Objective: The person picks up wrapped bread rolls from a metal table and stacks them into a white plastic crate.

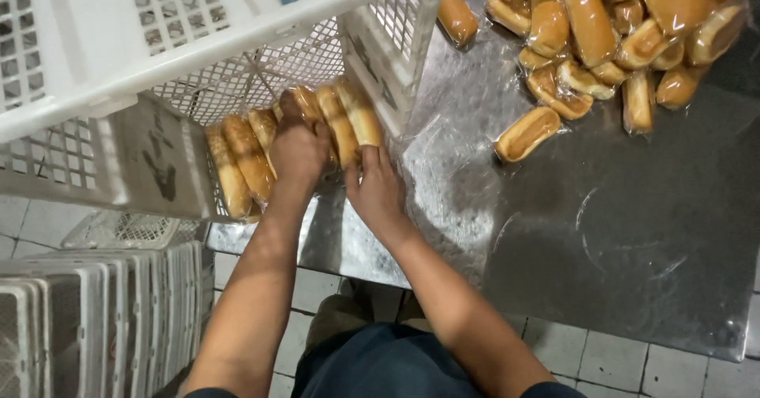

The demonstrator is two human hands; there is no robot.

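Left hand (299,146) lay palm-down over a row of wrapped buns (261,149), its grip closed on them, pressing them into the crate (158,66). Right hand (377,188) cupped the row's near end, fingers curled on the last bun, likely to keep the row from spreading. We noted the buns lay side by side in the crate's bottom corner, packed tight against its wall. The white lattice crate sat tilted at the worktop (633,232) edge, open side toward us, probably for easy loading. A loose bun pile (609,34) in clear film waited well apart on the steel worktop. More crates (95,311) stood stacked on the floor, lower left.
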